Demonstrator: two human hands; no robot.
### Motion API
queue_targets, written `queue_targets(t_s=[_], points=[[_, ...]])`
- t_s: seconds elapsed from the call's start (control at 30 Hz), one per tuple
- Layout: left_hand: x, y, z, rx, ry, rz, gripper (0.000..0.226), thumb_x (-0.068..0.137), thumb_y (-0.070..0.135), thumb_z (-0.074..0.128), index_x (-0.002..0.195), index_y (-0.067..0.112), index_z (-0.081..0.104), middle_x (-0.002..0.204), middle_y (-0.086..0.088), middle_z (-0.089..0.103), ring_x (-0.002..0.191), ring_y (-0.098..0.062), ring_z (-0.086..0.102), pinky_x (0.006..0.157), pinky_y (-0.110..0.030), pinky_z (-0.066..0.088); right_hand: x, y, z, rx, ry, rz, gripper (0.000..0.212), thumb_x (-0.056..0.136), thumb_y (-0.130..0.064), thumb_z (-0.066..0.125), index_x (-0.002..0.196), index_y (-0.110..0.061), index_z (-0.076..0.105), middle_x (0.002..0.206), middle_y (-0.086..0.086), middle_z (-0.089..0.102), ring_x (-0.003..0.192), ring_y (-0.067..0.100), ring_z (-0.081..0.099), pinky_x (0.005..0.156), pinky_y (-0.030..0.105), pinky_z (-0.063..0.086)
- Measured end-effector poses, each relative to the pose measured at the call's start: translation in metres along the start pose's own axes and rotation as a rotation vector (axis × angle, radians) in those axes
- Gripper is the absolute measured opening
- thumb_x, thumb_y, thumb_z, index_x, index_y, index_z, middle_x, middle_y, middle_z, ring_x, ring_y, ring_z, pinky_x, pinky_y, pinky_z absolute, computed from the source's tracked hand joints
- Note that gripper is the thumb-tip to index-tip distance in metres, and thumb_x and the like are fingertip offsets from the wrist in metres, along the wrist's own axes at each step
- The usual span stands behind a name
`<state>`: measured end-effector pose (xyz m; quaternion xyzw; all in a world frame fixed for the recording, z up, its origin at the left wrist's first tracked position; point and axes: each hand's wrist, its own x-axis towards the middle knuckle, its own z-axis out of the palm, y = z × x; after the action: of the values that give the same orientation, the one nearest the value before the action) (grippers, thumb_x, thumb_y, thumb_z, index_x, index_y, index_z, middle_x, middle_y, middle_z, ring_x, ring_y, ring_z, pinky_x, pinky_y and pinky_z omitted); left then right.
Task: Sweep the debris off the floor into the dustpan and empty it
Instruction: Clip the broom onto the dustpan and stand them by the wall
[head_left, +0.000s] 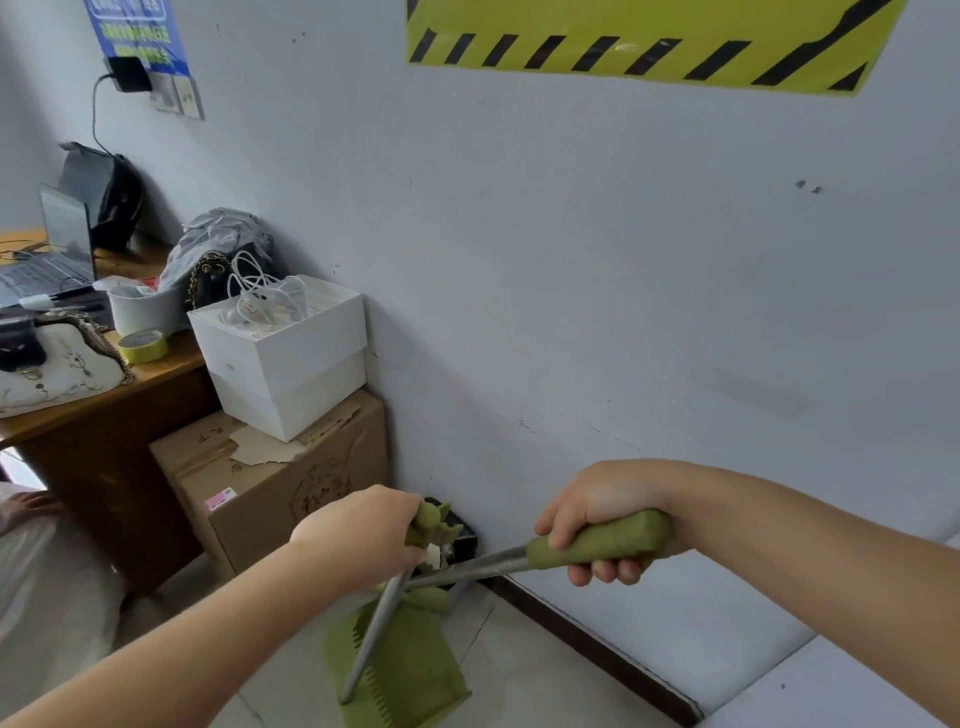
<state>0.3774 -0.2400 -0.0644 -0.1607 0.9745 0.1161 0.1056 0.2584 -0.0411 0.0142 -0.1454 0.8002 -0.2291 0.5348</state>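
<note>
Our left hand (363, 535) grips a pole (375, 639) over the dustpan (415, 675) at 6 o'clock; right hand (602, 519) grasps a green handle (597, 550).

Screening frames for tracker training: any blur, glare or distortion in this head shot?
Head view: wide-angle bending, baseboard runs slanted; dustpan at the bottom edge is soft, likely motion blur; blue poster text unreadable; small glare spot on the yellow hazard sign; light soft and even, no hard shadows; left hand and right hand fairly sharp.

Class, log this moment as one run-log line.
left hand: grips dustpan pole | right hand: grips broom handle | dustpan: near black bin
</note>
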Motion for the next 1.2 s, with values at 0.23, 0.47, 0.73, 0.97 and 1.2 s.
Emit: queue_targets(t_s=[0.23,0.47,0.73,0.97,1.2], points=[[-0.016,-0.009,0.013,0.036,-0.021,0.048,0.016,0.087,0.04,0.057,0.095,0.026,0.057,0.088,0.009,0.061,0.082,-0.012,0.06,0.075,-0.033,0.055,-0.001,0.002,0.023,0.144,-0.021,0.066,0.042,0.096,-0.014,0.045,0.135,0.001,0.046,0.066,0.011,0.056,0.034,0.01,0.046,0.033,0.013,0.034],[-0.021,-0.022,0.006,0.006,-0.019,0.069,0.015,0.086,0.042,0.058,0.093,0.03,0.057,0.086,0.011,0.06,0.082,-0.01,0.059,0.078,-0.034,0.056,-0.013,-0.012,0.028,0.134,-0.006,0.064,0.042,0.095,-0.015,0.046,0.133,0.001,0.048,0.064,0.011,0.056,0.034,0.011,0.045,0.033,0.013,0.033],[-0.028,-0.025,0.011,-0.031,-0.029,0.105,0.014,0.084,0.041,0.059,0.092,0.029,0.057,0.088,0.01,0.061,0.083,-0.011,0.06,0.078,-0.036,0.056,-0.02,-0.011,0.034,0.127,-0.027,0.106,0.046,0.094,-0.018,0.046,0.136,0.001,0.046,0.061,0.009,0.056,0.034,0.011,0.044,0.032,0.012,0.03],[-0.024,-0.017,0.038,-0.067,-0.121,0.127,0.013,0.085,0.034,0.058,0.095,0.026,0.058,0.092,0.008,0.063,0.084,-0.014,0.062,0.076,-0.034,0.056,-0.002,0.005,0.047,0.17,-0.067,0.185,0.022,0.094,-0.021,0.045,0.1,-0.002,0.054,0.062,0.008,0.056,0.034,0.01,0.044,0.031,0.013,0.03],[-0.014,-0.007,0.075,-0.119,-0.218,0.153,0.012,0.084,0.033,0.057,0.094,0.027,0.057,0.093,0.007,0.064,0.088,-0.015,0.062,0.077,-0.036,0.054,0.026,0.02,0.062,0.237,-0.083,0.243,0.025,0.095,-0.025,0.04,0.079,-0.007,0.051,0.052,0.004,0.055,0.033,0.008,0.043,0.031,0.013,0.03]])
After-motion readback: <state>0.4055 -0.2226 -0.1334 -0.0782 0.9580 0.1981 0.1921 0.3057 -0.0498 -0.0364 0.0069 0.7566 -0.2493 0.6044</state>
